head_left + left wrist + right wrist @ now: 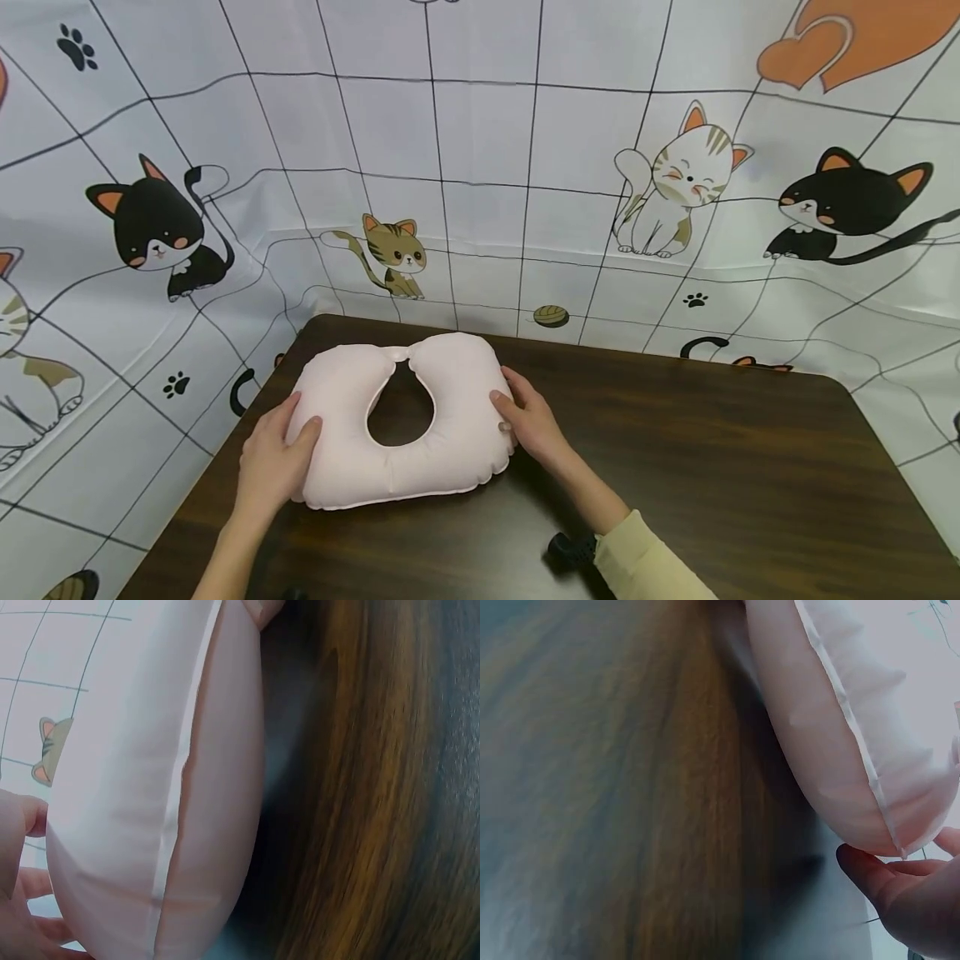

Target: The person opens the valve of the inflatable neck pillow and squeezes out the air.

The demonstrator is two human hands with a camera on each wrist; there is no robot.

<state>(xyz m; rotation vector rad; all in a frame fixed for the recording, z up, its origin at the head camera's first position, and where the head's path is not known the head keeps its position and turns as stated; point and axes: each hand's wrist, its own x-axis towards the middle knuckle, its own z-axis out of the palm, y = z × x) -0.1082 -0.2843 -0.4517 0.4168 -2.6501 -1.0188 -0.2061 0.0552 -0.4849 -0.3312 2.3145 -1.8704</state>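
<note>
A pale pink inflatable neck pillow [408,471] lies flat on a dark brown wooden table [675,450], with its opening towards the far side. My left hand [273,458] grips its left lobe, thumb on top. My right hand [528,417] holds the right lobe at the seam. In the left wrist view the pillow [165,787] fills the left half, with my fingers [19,915] at its outer edge. The right wrist view shows the pillow's edge [840,750] raised a little off the table [630,787], with my thumb [877,881] beneath it.
A white cloth with cartoon cats and a black grid [480,167] hangs behind and around the table. A small black object [570,550] sits by my pale yellow right sleeve [645,567]. The table's rounded far corners and left edge are in view.
</note>
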